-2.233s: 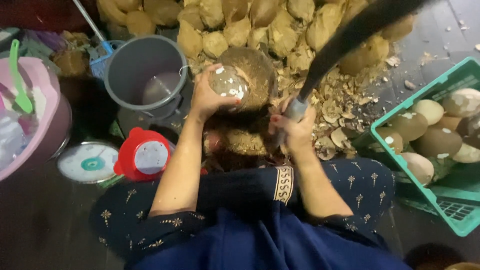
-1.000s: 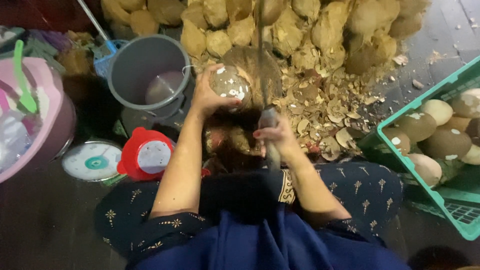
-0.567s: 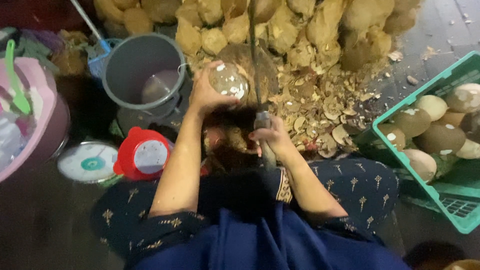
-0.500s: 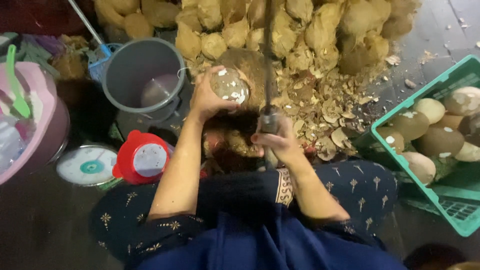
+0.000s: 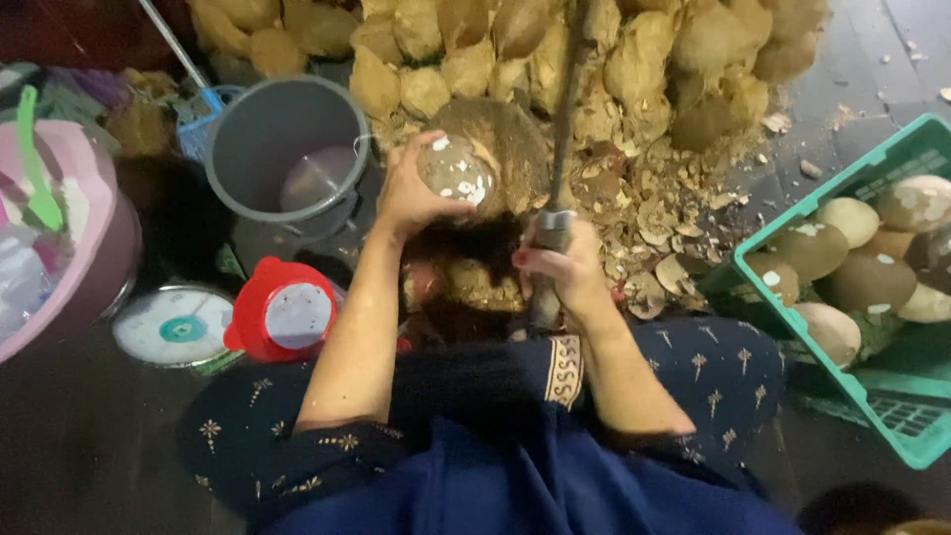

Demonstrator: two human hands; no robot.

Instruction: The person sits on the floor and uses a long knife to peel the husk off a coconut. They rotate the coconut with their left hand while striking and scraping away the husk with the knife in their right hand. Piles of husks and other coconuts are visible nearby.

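Dark floor (image 5: 89, 446) crowded, husk pile (image 5: 555, 59) far, grey bucket (image 5: 282, 149) left, green crate (image 5: 892, 297) right, left hand (image 5: 411, 193) cupping coconut (image 5: 458, 170), right hand (image 5: 565, 272) clenched round blade handle (image 5: 551, 258).

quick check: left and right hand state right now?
Left hand: closed on the coconut, steadying it.
Right hand: closed around the handle of the chopping blade, blade raised over the husk pile.
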